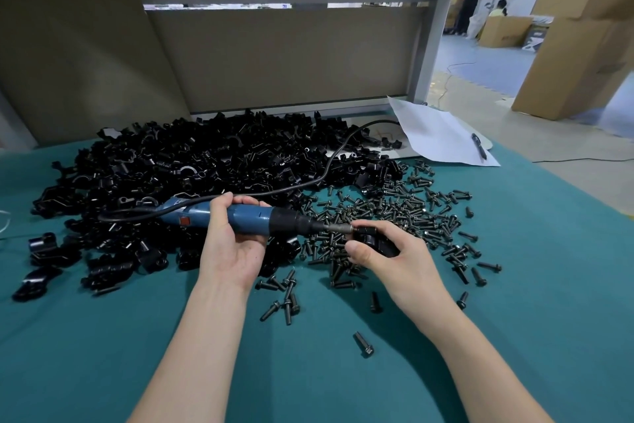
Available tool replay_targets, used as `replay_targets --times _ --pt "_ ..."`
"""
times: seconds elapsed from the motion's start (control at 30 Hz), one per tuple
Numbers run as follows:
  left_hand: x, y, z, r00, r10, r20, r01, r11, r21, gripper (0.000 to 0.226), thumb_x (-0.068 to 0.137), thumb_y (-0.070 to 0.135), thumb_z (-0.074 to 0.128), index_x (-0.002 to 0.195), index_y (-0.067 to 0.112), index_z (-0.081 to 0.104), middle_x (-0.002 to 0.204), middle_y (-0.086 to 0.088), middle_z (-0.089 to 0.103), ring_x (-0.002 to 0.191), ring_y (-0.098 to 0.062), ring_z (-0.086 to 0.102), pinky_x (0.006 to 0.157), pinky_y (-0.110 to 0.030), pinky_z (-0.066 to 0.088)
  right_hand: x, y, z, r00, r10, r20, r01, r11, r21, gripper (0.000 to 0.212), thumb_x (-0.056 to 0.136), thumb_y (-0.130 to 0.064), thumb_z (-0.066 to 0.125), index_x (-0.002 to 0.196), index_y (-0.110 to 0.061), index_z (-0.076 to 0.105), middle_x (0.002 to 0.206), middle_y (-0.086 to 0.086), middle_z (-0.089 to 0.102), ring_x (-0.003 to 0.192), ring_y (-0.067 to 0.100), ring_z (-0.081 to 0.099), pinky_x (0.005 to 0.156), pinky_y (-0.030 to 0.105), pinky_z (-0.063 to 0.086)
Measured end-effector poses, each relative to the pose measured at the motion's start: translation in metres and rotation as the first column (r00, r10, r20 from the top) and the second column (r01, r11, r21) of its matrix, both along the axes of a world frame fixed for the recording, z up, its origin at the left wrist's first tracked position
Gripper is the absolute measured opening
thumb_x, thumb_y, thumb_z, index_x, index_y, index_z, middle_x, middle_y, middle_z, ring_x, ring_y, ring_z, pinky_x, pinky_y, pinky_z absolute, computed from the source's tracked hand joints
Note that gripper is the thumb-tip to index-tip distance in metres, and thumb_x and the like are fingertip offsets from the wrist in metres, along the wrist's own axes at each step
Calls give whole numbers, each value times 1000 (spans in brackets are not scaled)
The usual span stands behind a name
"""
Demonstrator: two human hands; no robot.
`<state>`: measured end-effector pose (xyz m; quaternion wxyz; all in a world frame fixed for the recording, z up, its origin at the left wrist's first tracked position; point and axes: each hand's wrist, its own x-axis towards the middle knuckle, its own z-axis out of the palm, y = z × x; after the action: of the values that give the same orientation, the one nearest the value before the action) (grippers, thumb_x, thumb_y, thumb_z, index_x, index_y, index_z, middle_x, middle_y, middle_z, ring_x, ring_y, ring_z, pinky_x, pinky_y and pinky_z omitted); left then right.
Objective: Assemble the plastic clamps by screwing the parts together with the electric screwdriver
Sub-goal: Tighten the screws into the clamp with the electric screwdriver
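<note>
Our left hand (233, 237) grips the screwdriver (247, 218) level over the screws (394, 216). Our right hand (387, 252) pinches a clamp (375, 239) against its tip.

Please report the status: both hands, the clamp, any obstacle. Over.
Left hand grips electric screwdriver. Right hand holds plastic clamp, driver bit against it. Loose screws lie beneath; cord trails over parts pile, not in the way.

Bright, even overhead light falls on the teal cloth-covered table (103, 354), with soft shadows beside the arms. The heap of glossy black plastic clamp parts (171, 165) shows small glints. Wide-angle distortion bends the edges; the bright far doorway (480, 45) looks washed out and soft.
</note>
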<state>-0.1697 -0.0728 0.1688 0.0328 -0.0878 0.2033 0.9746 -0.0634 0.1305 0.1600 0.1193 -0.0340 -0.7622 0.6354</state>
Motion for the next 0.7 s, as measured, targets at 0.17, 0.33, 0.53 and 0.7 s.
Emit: replay_targets --times 0.17,0.33,0.53,0.7 --pt "0 1 0 1000 -2 -10 2 1000 -20 14 96 14 62 97 13 49 70 0 61 65 -12 63 80 -36 61 -1 1 -1 1000 15 -1 -15 1000 -17 23 89 -29 79 107 -43 73 96 -13 77 92 14 75 82 17 56" --pt "1 2 0 1000 3 -18 -3 1000 -13 14 96 13 62 96 13 48 70 1 61 63 -12 63 77 -36 61 -1 2 -3 1000 8 5 -8 1000 -4 24 90 -32 79 109 -44 72 97 -15 76 94 14 75 87 23 56" --pt "2 3 2 1000 3 -26 -4 1000 -14 13 96 14 62 95 12 49 69 0 62 63 -14 64 76 -35 61 -1 2 -3 1000 21 10 -20 999 -49 25 92 -27 77 114 -37 72 95 -14 78 90 12 77 87 24 56" --pt "4 3 2 1000 -2 -28 2 1000 -21 12 95 15 62 91 12 51 70 0 62 64 -14 64 76 -35 61 -2 2 -5 1000 26 18 -25 998 -62 24 92 -28 77 114 -36 73 95 -11 79 92 14 77 96 34 58"
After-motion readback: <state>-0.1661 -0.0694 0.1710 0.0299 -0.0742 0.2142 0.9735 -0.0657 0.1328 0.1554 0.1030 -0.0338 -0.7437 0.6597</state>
